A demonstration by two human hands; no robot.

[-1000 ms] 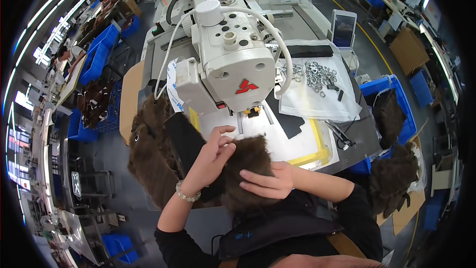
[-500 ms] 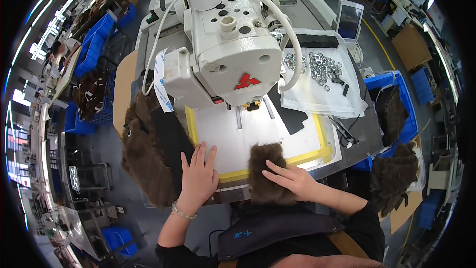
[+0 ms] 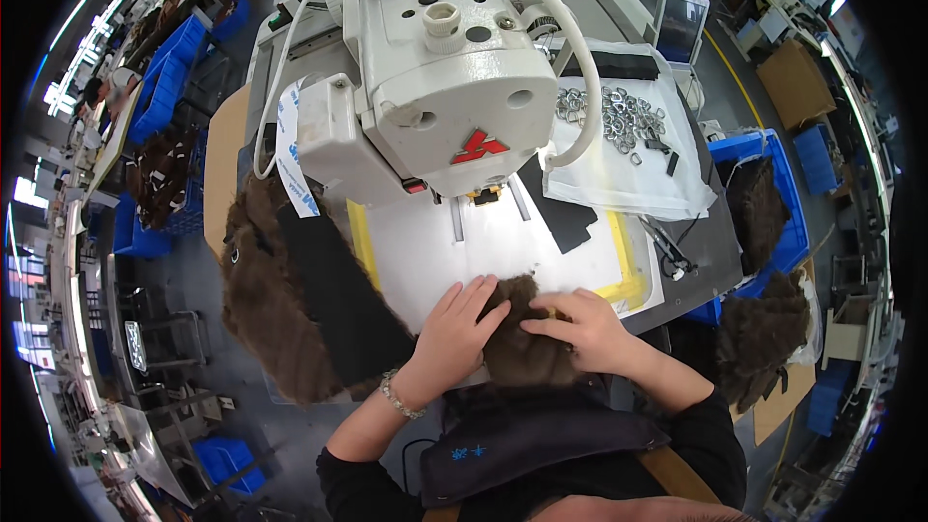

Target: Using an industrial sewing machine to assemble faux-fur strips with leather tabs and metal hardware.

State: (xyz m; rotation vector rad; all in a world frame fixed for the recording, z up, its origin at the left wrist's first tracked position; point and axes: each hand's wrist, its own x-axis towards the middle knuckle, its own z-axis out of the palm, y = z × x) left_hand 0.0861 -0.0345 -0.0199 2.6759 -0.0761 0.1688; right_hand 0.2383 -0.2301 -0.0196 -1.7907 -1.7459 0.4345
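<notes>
A small piece of brown fur fabric (image 3: 530, 353) lies at the front edge of the white sewing plate (image 3: 416, 266), near my body. My left hand (image 3: 459, 333) rests over its left side, fingers stretched out and thumb tip touching the fur. At its right side, my right hand (image 3: 590, 331) grips the piece with bent fingers; some fingertips are hidden. Beyond both hands stands the white sewing machine head (image 3: 454, 87), its needle area just above the plate. A larger brown fur piece (image 3: 275, 314) with a black fabric strip (image 3: 333, 290) lies left of the plate.
Yellow tape (image 3: 619, 271) borders the plate. Metal rings (image 3: 619, 121) lie on a white sheet (image 3: 667, 188) at the right, near a black fabric piece (image 3: 561, 217). A tablet screen (image 3: 681, 24) stands behind. Blue bins (image 3: 788, 222) with fur pieces are at the far right.
My left hand has moved right, from beside the black strip onto the small fur piece. My right hand has shifted to that piece's right side. The view has tilted slightly.
</notes>
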